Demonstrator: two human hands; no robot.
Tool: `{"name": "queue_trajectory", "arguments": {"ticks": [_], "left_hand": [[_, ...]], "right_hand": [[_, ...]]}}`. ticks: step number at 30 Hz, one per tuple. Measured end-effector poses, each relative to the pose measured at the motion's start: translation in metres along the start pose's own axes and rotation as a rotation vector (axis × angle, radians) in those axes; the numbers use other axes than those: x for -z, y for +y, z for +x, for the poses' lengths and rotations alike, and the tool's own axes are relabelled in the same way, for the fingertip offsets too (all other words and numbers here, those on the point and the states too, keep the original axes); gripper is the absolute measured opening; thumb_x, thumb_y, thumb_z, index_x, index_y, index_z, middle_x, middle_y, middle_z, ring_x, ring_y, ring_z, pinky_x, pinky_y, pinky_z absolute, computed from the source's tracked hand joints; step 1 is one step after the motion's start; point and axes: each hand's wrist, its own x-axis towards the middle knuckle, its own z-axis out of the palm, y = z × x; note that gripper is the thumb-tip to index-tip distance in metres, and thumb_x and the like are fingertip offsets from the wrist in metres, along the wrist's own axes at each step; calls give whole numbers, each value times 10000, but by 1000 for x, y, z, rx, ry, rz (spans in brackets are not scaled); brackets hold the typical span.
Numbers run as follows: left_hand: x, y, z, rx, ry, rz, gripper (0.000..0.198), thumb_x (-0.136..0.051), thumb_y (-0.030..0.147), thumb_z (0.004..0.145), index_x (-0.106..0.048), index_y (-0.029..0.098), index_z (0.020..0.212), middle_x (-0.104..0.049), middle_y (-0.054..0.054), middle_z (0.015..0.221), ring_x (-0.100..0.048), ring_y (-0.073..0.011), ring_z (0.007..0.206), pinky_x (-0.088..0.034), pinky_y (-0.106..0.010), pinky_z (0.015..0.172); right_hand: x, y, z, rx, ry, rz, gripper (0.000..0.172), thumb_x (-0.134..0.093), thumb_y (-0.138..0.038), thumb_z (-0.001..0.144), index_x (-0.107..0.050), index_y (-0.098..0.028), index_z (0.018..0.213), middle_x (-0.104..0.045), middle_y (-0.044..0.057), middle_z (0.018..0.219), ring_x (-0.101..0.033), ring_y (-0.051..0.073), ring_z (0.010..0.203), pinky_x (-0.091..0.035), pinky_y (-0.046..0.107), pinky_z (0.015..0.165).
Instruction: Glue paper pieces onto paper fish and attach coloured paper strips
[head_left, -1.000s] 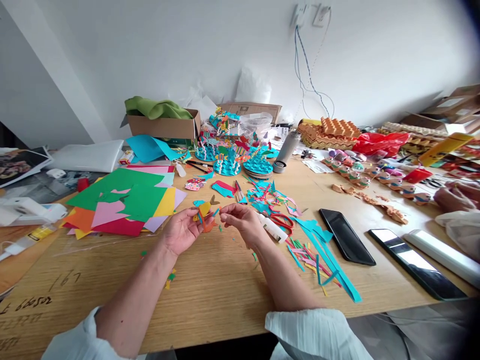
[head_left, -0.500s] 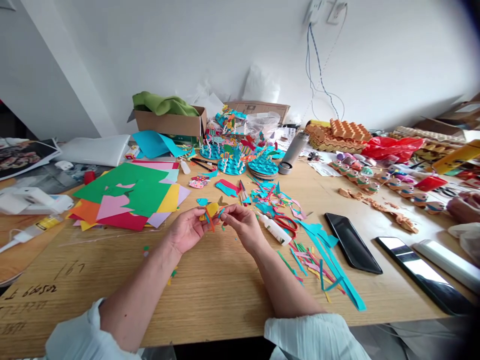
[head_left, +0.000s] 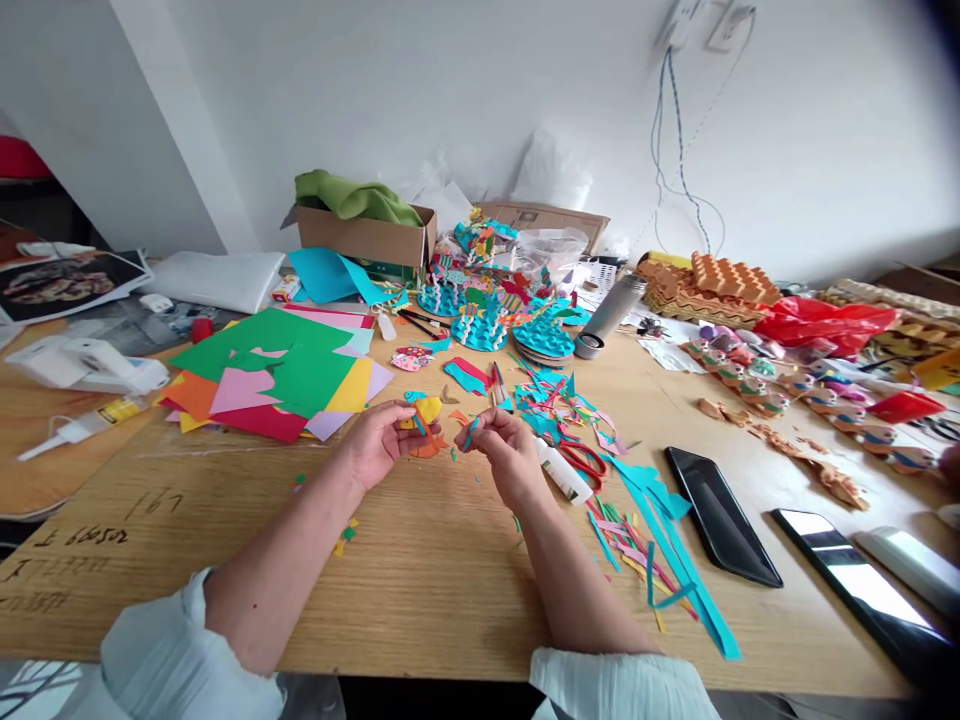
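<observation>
A yellow paper fish (head_left: 427, 411) with blue and orange strips on it is pinched in my left hand (head_left: 379, 440). Just to its right, my right hand (head_left: 504, 450) closes thumb and fingers on a small blue paper strip (head_left: 471, 435), apart from the fish. Orange paper (head_left: 427, 447) shows below the fish; I cannot tell whether it is held or lies on the table. Beside my right hand lie a white glue bottle (head_left: 564, 472) and red-handled scissors (head_left: 585, 462).
Coloured paper sheets (head_left: 300, 350) are piled at the left. Paper strips (head_left: 630, 540) and two phones (head_left: 720, 510) lie at the right. Blue decorated discs (head_left: 480, 328), a metal flask (head_left: 611, 310) and egg trays (head_left: 727, 285) stand farther back.
My hands have moved apart; the right one has drawn away from the yellow fish with the blue strip. The camera view has turned slightly left.
</observation>
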Motion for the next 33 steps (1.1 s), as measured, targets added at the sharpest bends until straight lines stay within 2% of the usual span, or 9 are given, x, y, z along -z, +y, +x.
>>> {"name": "queue_trajectory", "arguments": {"ticks": [7, 15, 25, 30, 33], "left_hand": [[2, -5, 4, -138, 33, 199, 163, -730, 176, 606, -640, 125, 732, -739, -86, 715, -720, -218, 626, -591, -297, 574], [-3, -11, -2, -243, 9, 364, 209, -776, 282, 603, -667, 133, 699, -707, -55, 703, -669, -179, 592, -586, -296, 523], [-5, -15, -3, -290, 22, 487, 210, -770, 304, 613, -671, 153, 719, -682, -20, 654, -655, -172, 547, -562, -272, 481], [-7, -15, -5, -290, 12, 524, 259, -794, 333, 588, -669, 150, 722, -675, -12, 617, -642, -160, 502, -559, -260, 476], [-7, -14, -6, -292, 28, 538, 305, -814, 347, 562, -684, 146, 751, -699, -26, 662, -652, -166, 542, -567, -258, 484]], "right_hand": [[-7, 2, -2, 33, -53, -100, 234, -736, -377, 723, -584, -200, 741, -622, -15, 629, -559, 122, 595, -453, 270, 602], [-15, 9, -3, 31, -61, -156, 322, -741, -487, 714, -594, -203, 750, -611, -7, 637, -551, 123, 568, -459, 274, 565], [-18, 15, -4, 57, -18, -188, 253, -723, -410, 728, -588, -200, 771, -610, -12, 633, -548, 122, 560, -437, 255, 541], [-18, 18, -3, 71, 38, -222, 318, -750, -439, 711, -526, -214, 739, -582, -29, 612, -535, 121, 544, -412, 247, 518], [-19, 20, -5, 89, 58, -247, 341, -737, -469, 726, -499, -225, 740, -580, -35, 628, -540, 121, 555, -408, 245, 523]]}}
